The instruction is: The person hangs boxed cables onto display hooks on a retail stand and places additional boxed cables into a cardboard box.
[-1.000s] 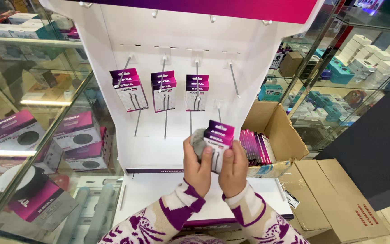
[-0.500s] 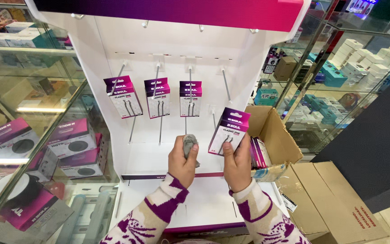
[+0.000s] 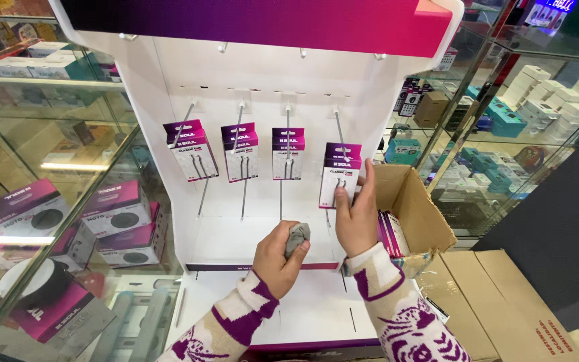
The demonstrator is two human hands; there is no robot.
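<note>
The right hand [image 3: 356, 218] pinches a purple-and-white packet [image 3: 340, 174] with closed fingers at the rightmost hook [image 3: 338, 129] of the white display stand [image 3: 169, 87]. At its eight o'clock, the left hand [image 3: 276, 258] grips a grey cloth [image 3: 296, 236].

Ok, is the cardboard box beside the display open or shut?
Open. The cardboard box has its flaps folded back, and purple-and-white packs stand inside it, just right of the right hand.

Purple-and-white carded package [image 3: 340, 174], upright, hanging on the fourth metal hook [image 3: 338, 127], rightmost in a row of four. Grey crumpled cloth [image 3: 297, 236], bunched, just below it.
</note>
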